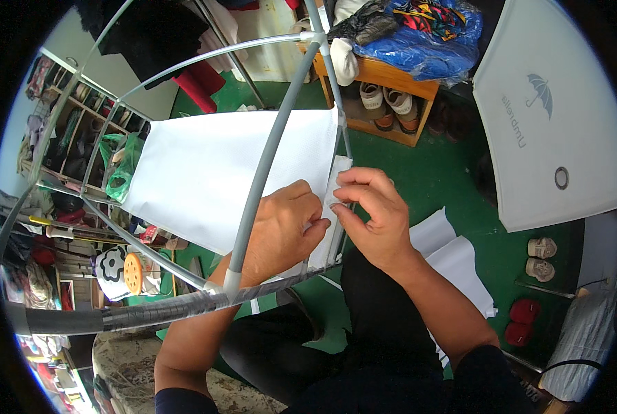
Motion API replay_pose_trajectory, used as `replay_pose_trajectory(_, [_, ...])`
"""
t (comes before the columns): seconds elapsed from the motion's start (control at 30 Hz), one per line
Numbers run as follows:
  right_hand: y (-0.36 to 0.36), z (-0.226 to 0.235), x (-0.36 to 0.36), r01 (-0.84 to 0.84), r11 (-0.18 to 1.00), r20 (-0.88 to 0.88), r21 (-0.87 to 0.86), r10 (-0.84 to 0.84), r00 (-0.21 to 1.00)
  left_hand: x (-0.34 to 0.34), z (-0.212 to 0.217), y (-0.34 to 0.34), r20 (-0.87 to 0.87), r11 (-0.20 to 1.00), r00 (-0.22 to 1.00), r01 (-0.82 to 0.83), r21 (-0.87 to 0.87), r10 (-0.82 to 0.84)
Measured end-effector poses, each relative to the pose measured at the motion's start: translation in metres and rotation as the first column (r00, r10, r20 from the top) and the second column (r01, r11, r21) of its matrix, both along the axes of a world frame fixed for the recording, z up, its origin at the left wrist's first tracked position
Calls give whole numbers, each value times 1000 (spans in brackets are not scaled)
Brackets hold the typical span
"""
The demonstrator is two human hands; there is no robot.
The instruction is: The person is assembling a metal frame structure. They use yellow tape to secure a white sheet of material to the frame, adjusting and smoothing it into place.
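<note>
A white sheet of smooth cloth or film (pixel 198 172) is stretched inside a frame of grey tubes (pixel 267 159). Its right edge forms a narrow white strip (pixel 336 181) along a thin tube. My right hand (pixel 379 217) pinches that edge from the right, thumb and fingertips closed on it. My left hand (pixel 287 224) comes in behind the thick grey tube, its fingers curled and the thumb against the strip. What lies inside those curled fingers is hidden.
White pieces (pixel 453 259) lie on the green floor (pixel 419 176) by my right forearm. A wooden shoe bench (pixel 408 86) stands beyond, with a blue plastic bag (pixel 419 45) on top. A white panel (pixel 556 131) leans at the right. Cluttered shelves (pixel 74 131) fill the left.
</note>
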State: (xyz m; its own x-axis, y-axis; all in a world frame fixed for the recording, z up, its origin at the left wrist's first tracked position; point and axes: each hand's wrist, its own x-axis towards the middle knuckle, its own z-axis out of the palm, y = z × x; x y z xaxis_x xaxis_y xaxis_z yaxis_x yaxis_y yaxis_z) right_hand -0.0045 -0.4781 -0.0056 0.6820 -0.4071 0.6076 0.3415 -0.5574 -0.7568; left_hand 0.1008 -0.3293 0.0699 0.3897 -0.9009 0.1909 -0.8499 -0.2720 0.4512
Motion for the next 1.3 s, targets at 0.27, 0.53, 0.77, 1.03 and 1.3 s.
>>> replay_pose_trajectory(0.27, [3,0,8,23,989,-9,-146,-24,1000,7,5,17,27,987,992,123,-107,-121])
replay_pose_trajectory(0.53, [5,3,10,22,980,-14,-199,-26,1000,6,9,26,56,980,980,192,-48,-189])
replay_pose_trajectory(0.77, [6,2,10,-3,980,-58,-200,-9,998,7,8,29,76,975,975,213,-71,-207])
replay_pose_trajectory(1.03, [3,5,11,-32,974,-76,-224,16,997,9,3,31,89,966,970,234,-108,-225])
replay_pose_trajectory(1.3, [-4,5,8,-101,956,-136,-275,65,989,8,4,29,98,968,970,230,-97,-220])
